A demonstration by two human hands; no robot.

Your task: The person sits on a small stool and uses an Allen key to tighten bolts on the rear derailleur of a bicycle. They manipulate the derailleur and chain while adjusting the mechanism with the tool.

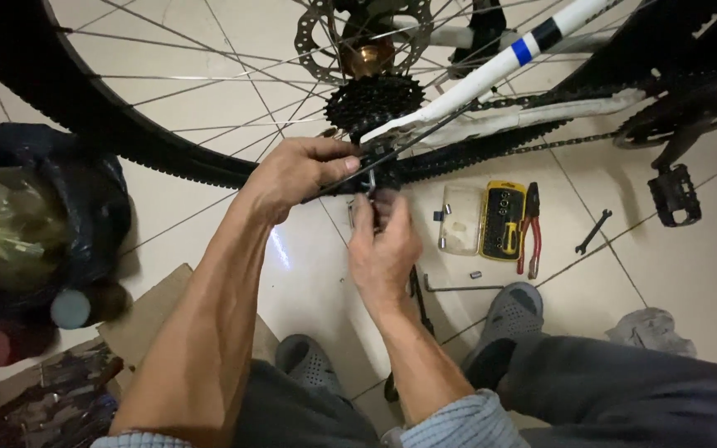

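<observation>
A bicycle lies on its side on the tiled floor, its rear wheel (126, 141) and black sprocket cluster (373, 101) in front of me. My left hand (296, 170) grips the black rear derailleur (379, 170) just below the sprockets. My right hand (383, 245) reaches up from below, its fingers closed around a small metal tool (368, 184) at the derailleur. The chain (541, 148) runs right toward the crank and pedal (672, 195). The white frame stay (491, 75) crosses above my hands.
On the floor to the right lie a yellow bit set case (504, 220), its clear lid (460, 217), red-handled pliers (531, 232), a small wrench (593, 231) and a hex key (458, 288). A dark bag (68, 191) sits at left. My grey shoes (508, 315) rest below.
</observation>
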